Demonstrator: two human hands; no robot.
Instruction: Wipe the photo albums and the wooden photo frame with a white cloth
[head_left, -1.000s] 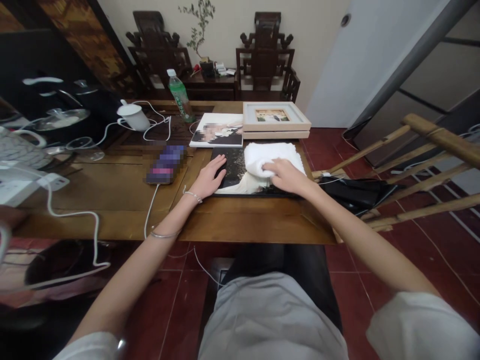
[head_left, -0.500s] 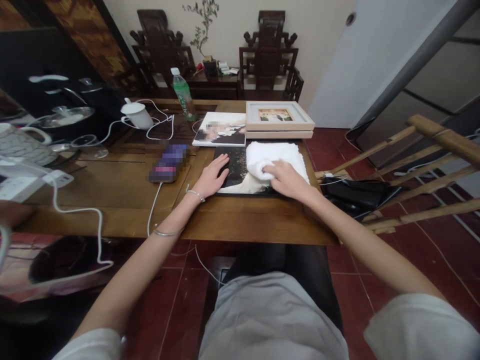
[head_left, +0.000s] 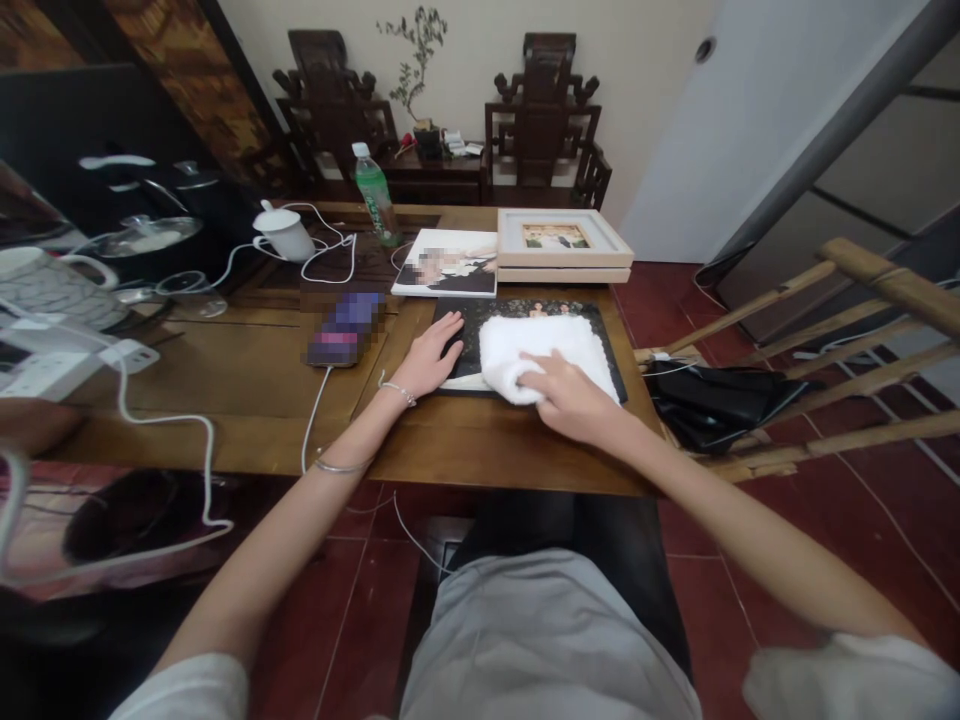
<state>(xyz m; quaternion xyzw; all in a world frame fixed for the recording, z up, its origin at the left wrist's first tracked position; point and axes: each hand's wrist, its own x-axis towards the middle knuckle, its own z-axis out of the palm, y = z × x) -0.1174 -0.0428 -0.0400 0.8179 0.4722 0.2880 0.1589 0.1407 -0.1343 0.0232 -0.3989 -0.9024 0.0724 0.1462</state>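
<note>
A dark photo print (head_left: 466,345) lies flat near the table's front edge, its lower right part covered by a white towel (head_left: 551,345). My right hand (head_left: 566,395) grips a bunched fold of the towel and presses it on the photo. Small figures show along the photo's top edge, above the towel. My left hand (head_left: 435,355) rests flat on the photo's left edge, fingers stretched out. Behind the photo lie a white-edged picture panel (head_left: 454,265) and a stack of pale wooden frames (head_left: 566,260).
On the wooden table (head_left: 270,390), a phone (head_left: 345,330) with a white cable lies left of my left hand. Farther back stand a green bottle (head_left: 375,195) and a white lidded cup (head_left: 285,235). A wooden chair (head_left: 840,330) is at the right.
My right hand has drawn the towel toward me and slightly left, uncovering the photo's top strip with the figures. The left hand stays at the photo's left edge.
</note>
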